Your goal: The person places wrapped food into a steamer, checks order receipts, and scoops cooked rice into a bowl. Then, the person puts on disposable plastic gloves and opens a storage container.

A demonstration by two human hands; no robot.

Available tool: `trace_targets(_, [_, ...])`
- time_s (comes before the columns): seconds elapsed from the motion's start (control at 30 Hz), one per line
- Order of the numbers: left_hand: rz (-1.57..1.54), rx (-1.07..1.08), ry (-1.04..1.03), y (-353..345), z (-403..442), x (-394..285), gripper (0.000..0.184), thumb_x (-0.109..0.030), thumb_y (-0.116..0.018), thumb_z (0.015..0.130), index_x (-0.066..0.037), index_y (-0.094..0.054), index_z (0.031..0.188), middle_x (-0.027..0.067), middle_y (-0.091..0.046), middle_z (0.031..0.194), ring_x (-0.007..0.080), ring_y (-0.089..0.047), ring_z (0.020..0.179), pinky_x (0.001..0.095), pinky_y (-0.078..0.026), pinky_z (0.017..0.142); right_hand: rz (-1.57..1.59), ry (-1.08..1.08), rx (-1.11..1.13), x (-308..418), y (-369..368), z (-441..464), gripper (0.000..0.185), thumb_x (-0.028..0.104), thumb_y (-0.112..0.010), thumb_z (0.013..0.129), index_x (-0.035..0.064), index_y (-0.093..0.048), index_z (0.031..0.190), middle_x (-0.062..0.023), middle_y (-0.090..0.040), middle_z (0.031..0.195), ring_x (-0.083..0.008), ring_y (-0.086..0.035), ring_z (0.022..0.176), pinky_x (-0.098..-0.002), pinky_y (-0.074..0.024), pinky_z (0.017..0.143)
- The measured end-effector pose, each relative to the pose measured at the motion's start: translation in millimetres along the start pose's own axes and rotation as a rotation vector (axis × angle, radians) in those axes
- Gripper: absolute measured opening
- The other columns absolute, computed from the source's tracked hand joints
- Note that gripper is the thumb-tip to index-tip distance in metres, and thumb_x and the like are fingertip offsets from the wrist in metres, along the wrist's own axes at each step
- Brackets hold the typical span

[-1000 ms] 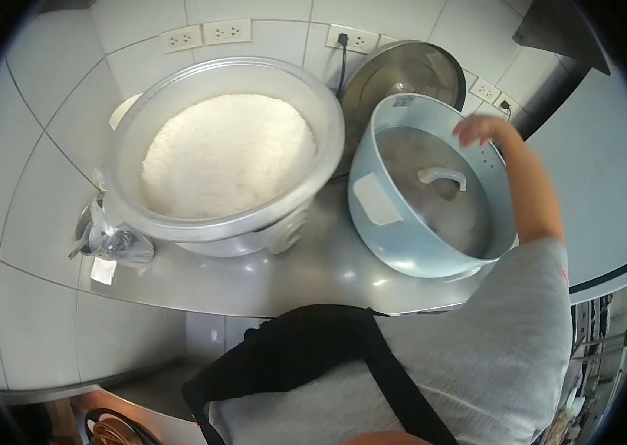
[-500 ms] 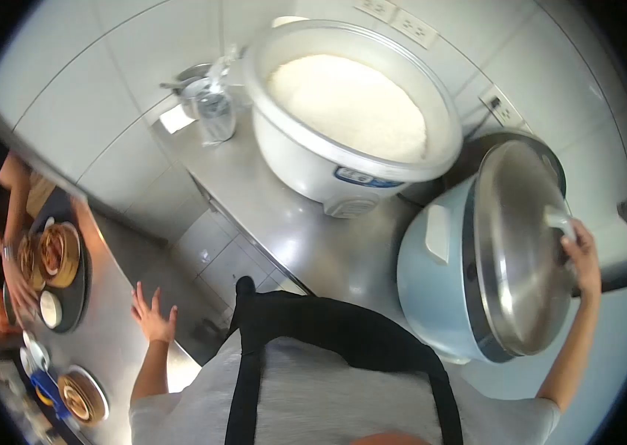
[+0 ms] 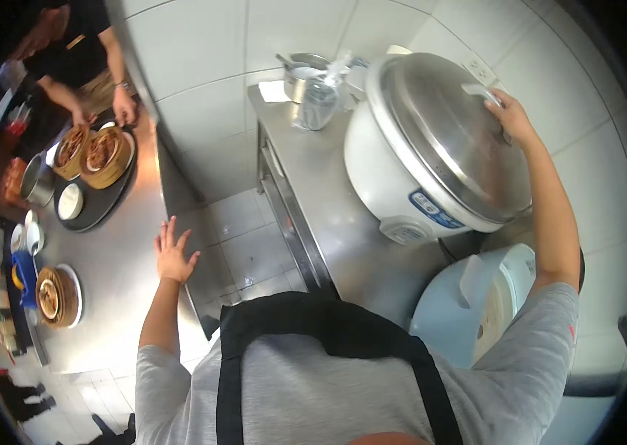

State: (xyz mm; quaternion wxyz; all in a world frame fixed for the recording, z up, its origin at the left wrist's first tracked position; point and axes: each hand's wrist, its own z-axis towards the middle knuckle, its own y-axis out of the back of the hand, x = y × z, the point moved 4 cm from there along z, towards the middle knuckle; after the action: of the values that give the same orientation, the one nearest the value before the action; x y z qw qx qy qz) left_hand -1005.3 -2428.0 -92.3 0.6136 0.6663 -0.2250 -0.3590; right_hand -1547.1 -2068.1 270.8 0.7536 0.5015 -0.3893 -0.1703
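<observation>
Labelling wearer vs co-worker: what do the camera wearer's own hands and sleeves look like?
Left hand and right hand: both ungloved, no watch or wristband visible; rings too small to rule out. Short heather-grey sleeves: left sleeve looks plain, right sleeve has a small red mark near its outer edge.

Blue label [image 3: 436, 209] on white cooker [image 3: 376, 167]: lettering too small to read.

Two cookers [image 3: 373, 167] at right, one lid [image 3: 432, 111] at upper right; three baskets [image 3: 102, 165] and one tray [image 3: 94, 211] at left.
</observation>
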Motion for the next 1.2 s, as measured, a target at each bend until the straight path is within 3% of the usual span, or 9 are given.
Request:
trace_targets(0.13, [0.032,0.039,0.004,0,0,1,0.06,-0.038,-0.066,0.074,-0.019,-0.049,0.129,0.0056,-0.01,0.152,0.0284,-0.01,0.139,0.0475,-0.015,0.11,0.032,-0.188,-0.015,-8,-19,12,0.043,0.021,-0.061,0.086,0.0046,-0.053,0.124,-0.0121,-0.059,0.114,-0.0213,-0.054,0.105,-0.0302,-0.0388,0.092])
trace_targets(0.37, [-0.032,-0.07,-0.046,-10,-4,14,0.064,-0.04,-0.067,0.074,-0.02,-0.046,0.131,0.0079,-0.013,0.151,0.031,-0.009,0.139,0.0498,-0.016,0.109,0.074,-0.002,-0.026,-54,-21,36,0.045,0.023,-0.061,0.085,0.0046,-0.052,0.126,-0.0159,-0.054,0.124,-0.0234,-0.05,0.114,-0.0305,-0.0369,0.096])
trace_targets(0.57, [-0.114,-0.108,-0.112,-4,-9,15,0.066,-0.045,-0.065,0.074,-0.019,-0.045,0.132,0.0097,-0.017,0.149,0.0339,-0.014,0.138,0.0588,-0.02,0.104,-0.34,0.174,-0.025,-56,-23,51,0.048,0.026,-0.054,0.089,-0.0024,-0.047,0.127,-0.0196,-0.049,0.129,-0.0279,-0.045,0.123,-0.0345,-0.0332,0.102])
trace_targets(0.63, [-0.275,-0.319,-0.175,-11,-7,30,0.066,-0.044,-0.064,0.074,-0.015,-0.046,0.13,0.0153,-0.026,0.145,0.0367,-0.021,0.135,0.0518,-0.022,0.106,-0.774,0.026,0.136,-54,-18,65,0.053,0.039,-0.047,0.091,0.0183,-0.037,0.138,-0.0148,-0.045,0.135,-0.034,-0.04,0.126,-0.0406,-0.0328,0.103])
trace_targets(0.7, [-0.624,-0.426,-0.02,-18,-8,51,0.059,-0.037,-0.064,0.079,-0.013,-0.046,0.13,0.0175,-0.033,0.14,0.0361,-0.03,0.13,0.042,-0.029,0.105,-1.276,-0.162,-0.201,92,-40,-2,0.056,0.049,-0.045,0.09,0.0339,-0.028,0.141,-0.0089,-0.032,0.144,-0.0335,-0.042,0.122,-0.043,-0.0373,0.098])
trace_targets(0.8, [-1.002,-0.736,0.452,-26,-51,110,0.044,-0.024,-0.065,0.079,-0.006,-0.051,0.116,0.0174,-0.045,0.124,0.0297,-0.045,0.111,0.0384,-0.038,0.093,-0.854,0.343,-0.553,123,-70,33,0.055,0.043,-0.049,0.09,0.0264,-0.034,0.14,-0.0101,-0.039,0.139,-0.0311,-0.044,0.12,-0.041,-0.0384,0.096])
trace_targets(0.93, [-0.755,-1.35,1.067,-8,-195,249,0.029,-0.012,-0.059,0.083,-0.001,-0.049,0.108,0.0095,-0.049,0.095,0.0179,-0.049,0.081,0.0328,-0.044,0.075,0.382,0.5,0.182,279,-220,-54,0.053,0.018,-0.061,0.086,0.0107,-0.042,0.134,-0.0076,-0.048,0.126,-0.018,-0.048,0.109,-0.0321,-0.0417,0.091])
trace_targets(1.07, [-1.495,-1.23,0.985,18,-267,400,0.038,-0.02,-0.049,0.093,-0.005,-0.04,0.127,0.0061,-0.046,0.098,0.0093,-0.047,0.077,0.0246,-0.046,0.068,0.917,0.326,0.969,404,-424,-165,0.049,0.016,-0.059,0.087,0.002,-0.041,0.13,-0.01,-0.058,0.109,-0.0174,-0.06,0.091,-0.0291,-0.0504,0.075])
trace_targets(1.2, [-1.735,-0.712,0.816,92,-258,448,0.046,-0.036,-0.036,0.098,-0.022,-0.029,0.141,0.0045,-0.049,0.116,0.018,-0.05,0.102,0.038,-0.045,0.087,1.081,-0.022,1.416,520,-596,-258,0.056,0.024,-0.054,0.092,0.0108,-0.029,0.14,-0.0159,-0.05,0.119,-0.0236,-0.056,0.096,-0.0365,-0.0493,0.081])
